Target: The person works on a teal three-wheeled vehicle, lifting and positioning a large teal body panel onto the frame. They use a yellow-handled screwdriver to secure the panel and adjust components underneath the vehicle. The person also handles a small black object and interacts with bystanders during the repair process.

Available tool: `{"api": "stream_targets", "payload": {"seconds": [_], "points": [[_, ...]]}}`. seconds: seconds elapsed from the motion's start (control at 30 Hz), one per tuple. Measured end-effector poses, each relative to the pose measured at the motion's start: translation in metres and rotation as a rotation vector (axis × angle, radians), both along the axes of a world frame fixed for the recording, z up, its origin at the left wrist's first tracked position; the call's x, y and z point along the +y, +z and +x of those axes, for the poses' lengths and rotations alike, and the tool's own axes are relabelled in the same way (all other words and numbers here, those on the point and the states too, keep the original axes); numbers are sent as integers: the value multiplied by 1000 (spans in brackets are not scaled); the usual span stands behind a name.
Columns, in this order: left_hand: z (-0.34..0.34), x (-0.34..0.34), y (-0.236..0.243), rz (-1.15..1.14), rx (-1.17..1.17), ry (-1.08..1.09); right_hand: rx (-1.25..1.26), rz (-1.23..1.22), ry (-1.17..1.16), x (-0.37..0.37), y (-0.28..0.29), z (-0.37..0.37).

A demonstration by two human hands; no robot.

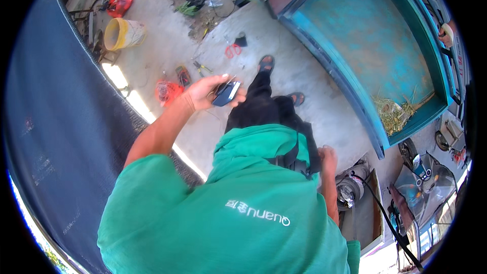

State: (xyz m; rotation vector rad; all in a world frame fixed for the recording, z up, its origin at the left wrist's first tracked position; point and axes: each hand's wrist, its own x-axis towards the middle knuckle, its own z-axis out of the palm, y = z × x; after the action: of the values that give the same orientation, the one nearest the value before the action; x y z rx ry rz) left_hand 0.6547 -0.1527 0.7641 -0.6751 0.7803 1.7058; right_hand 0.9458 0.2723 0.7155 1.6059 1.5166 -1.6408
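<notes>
Holds a small dark device (222,96) with a pale edge in the left hand (210,93), raised ahead of the body over the concrete floor (332,116), just left of the black trousers (258,99) in this view. Has the left hand partly closed, with the thumb stretched along the far side and the other fingertips curling around the right edge of the device. Has the right hand (328,158) hanging low beside the right hip, with loosely bent fingers. Cannot tell from this angle of anything inside that hand. Wears a green shirt (243,187) and dark sandals (266,63). Stands beside a blue-green metal cart bed (365,35), with dried grass (393,116) lying in its near corner. Has pliers (203,68) with yellow handles on the floor past the left hand, and a red plastic bag (168,92) near the left forearm. Shows, farther off to the left, a yellow-and-white bucket (133,34).
</notes>
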Motion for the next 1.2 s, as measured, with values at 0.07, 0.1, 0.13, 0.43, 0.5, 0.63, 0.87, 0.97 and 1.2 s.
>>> {"api": "stream_targets", "payload": {"seconds": [0.07, 0.1, 0.13, 0.43, 0.5, 0.63, 0.87, 0.97, 1.2], "points": [[-11, 35, 2, 63, 55, 144, 62, -43, -9, -13, 21, -55], [-17, 56, 4, 94, 83, 211, 139, -65, 42, -21, 31, -80], [-21, 77, 4, 173, 80, 270, 206, -90, 136, -31, 43, -109], [-28, 215, 20, 255, 204, 290, 544, -183, 259, -83, 99, -244], [-38, 223, 24, 228, 238, 336, 574, -135, 258, -75, 100, -251], [-58, 238, 56, 62, 265, 438, 726, 5, 310, -64, 110, -265], [-75, 216, 36, -16, 388, 354, 922, 34, 160, -55, 116, -303], [-83, 219, 65, -127, 478, 332, 976, 48, 222, -49, 131, -326], [-190, 167, 116, -100, 732, 178, 1011, 27, 330, -50, 176, -418]]}}
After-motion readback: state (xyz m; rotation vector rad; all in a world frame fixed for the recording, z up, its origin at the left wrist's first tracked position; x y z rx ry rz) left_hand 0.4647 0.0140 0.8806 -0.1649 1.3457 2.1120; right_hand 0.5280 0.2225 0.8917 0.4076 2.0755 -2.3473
